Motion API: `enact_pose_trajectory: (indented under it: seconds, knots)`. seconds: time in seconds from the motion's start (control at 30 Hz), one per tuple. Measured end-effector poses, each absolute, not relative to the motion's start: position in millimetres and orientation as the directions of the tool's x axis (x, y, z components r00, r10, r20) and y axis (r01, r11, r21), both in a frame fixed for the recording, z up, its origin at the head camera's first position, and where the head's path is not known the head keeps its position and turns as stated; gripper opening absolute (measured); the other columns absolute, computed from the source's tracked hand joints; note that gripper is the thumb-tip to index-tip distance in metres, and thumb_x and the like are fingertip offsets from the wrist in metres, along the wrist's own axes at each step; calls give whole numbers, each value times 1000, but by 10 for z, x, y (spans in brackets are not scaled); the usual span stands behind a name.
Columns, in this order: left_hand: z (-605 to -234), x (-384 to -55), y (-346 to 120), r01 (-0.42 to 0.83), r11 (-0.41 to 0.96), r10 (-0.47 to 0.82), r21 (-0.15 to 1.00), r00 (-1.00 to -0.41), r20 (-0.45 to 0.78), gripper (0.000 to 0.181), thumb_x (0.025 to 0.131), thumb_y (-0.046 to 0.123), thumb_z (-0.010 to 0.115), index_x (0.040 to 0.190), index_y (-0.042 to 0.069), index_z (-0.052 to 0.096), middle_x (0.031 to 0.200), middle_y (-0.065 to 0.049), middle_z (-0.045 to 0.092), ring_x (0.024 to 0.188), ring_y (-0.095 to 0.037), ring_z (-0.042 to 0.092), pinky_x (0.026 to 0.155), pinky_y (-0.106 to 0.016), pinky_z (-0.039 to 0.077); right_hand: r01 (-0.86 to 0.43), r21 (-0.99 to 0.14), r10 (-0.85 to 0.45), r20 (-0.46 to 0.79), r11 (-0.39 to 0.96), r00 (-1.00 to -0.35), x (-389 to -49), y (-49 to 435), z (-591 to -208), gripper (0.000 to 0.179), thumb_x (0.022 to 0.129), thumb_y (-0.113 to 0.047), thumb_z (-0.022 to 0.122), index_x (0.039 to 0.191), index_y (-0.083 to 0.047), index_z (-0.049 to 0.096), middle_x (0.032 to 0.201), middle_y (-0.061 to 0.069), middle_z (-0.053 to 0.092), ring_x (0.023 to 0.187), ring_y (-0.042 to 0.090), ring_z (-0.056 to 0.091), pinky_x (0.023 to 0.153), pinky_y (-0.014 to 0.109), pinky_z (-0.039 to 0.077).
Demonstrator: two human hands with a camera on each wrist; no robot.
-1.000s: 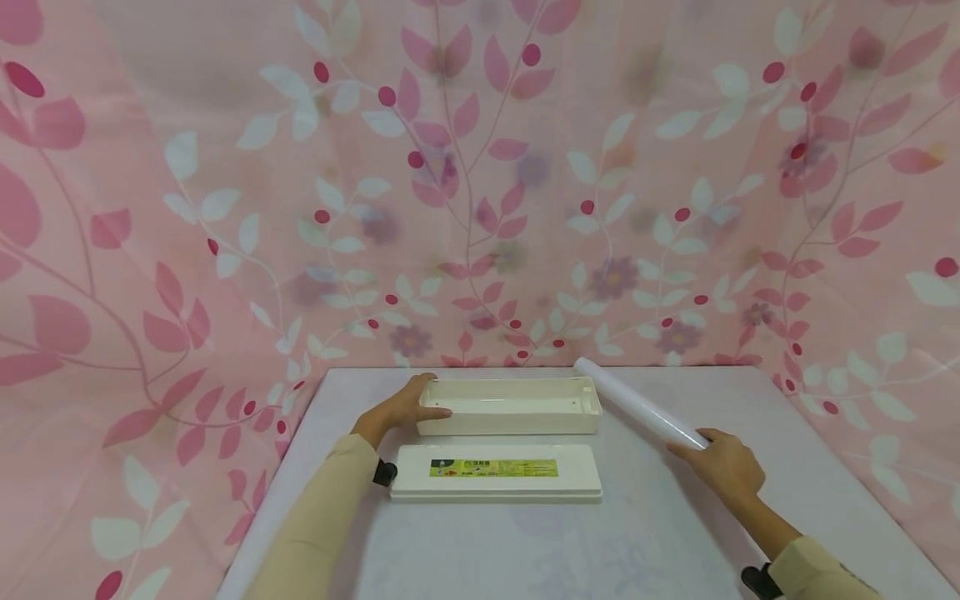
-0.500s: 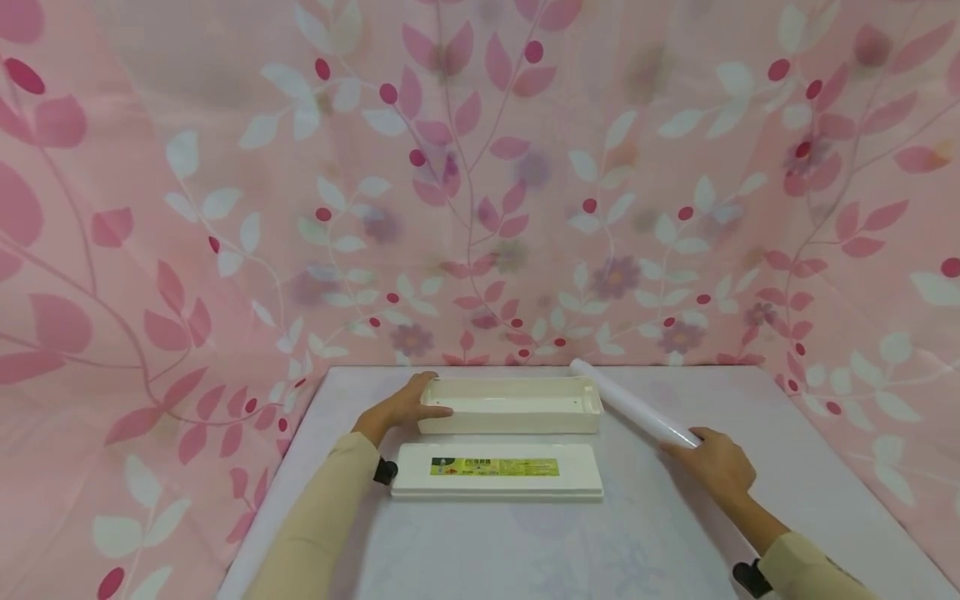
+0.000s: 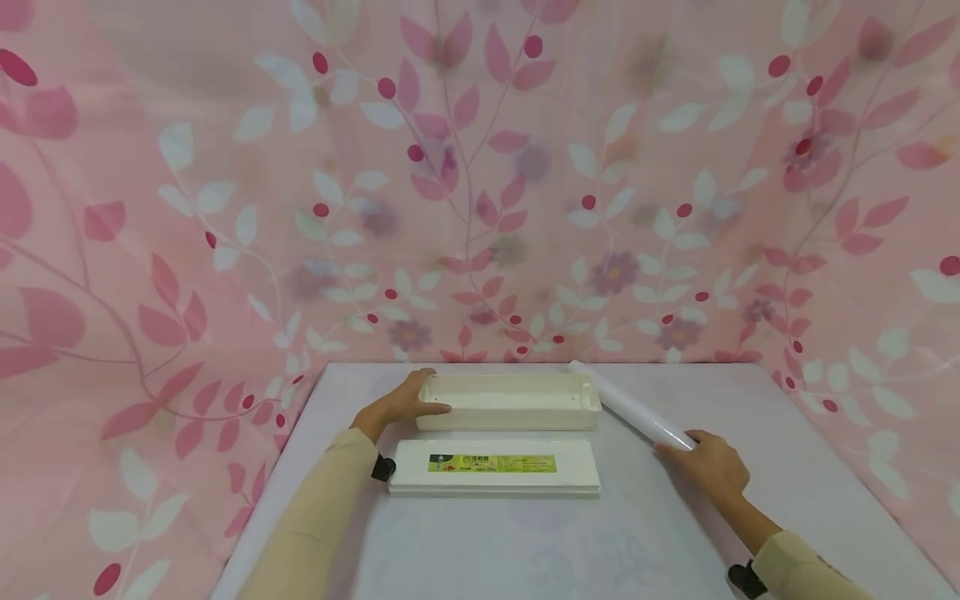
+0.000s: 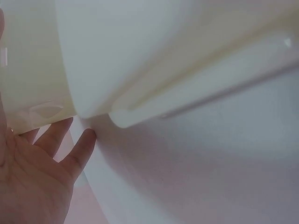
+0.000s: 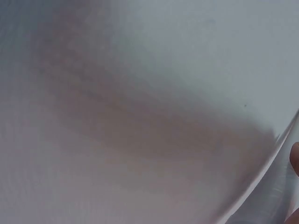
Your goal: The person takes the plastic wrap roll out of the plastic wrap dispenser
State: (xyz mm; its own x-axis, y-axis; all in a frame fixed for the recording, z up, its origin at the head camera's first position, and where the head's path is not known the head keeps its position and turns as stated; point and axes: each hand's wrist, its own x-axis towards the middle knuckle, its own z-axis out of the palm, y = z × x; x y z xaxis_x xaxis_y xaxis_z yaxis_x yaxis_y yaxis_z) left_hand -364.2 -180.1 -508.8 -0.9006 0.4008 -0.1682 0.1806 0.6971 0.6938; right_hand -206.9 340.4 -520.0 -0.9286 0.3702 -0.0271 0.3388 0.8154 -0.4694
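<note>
A long cream plastic box (image 3: pixel 510 419) with an open top stands toward the back of the table. My left hand (image 3: pixel 401 404) grips its left end, thumb along the front wall and fingers reaching behind. The left wrist view shows these fingers (image 4: pixel 81 151) spread beside the box's end. In front of the box lies a white lid (image 3: pixel 577 467) bearing a green and yellow label (image 3: pixel 491 463). My right hand (image 3: pixel 712 467) holds a shiny white roll of cling film (image 3: pixel 637 412) slanting from the box's right end toward me. In the right wrist view, the roll (image 5: pixel 266 200) is mostly cut off.
The table (image 3: pixel 525 550) has a pale cloth over it. Pink curtains (image 3: pixel 480 167) with a leaf pattern hang behind and on both sides, close to the table's back edge. A black wrist camera (image 3: pixel 383 468) on the left arm sits near the lid's left end.
My right hand has shifted slightly left with the roll of cling film, whose far end now lies a little nearer the box's right corner. The left hand keeps its place on the box.
</note>
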Motion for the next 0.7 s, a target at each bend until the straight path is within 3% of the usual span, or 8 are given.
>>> enact_pose_trajectory:
  seconds: [0.2,0.7]
  knots:
    - [-5086,-3641,-1818,187,693,396,697,-906,-150,99,78,52,80,151,9,28,151,-15,34,133,-31,38,115,-57,30,344,-472,376,-29,812,-926,-2091,3375,-5223,88,73,-70,72,126,0,62,115,29,66,81,30,65,52,33,40]
    - [-5063,-3618,-1835,170,710,384,684,-907,-174,107,78,59,77,156,10,22,157,-13,29,139,-31,34,116,-57,28,343,-478,367,-45,809,-929,-2092,3345,-5255,89,75,-70,71,128,0,60,120,30,64,87,34,66,53,34,41]
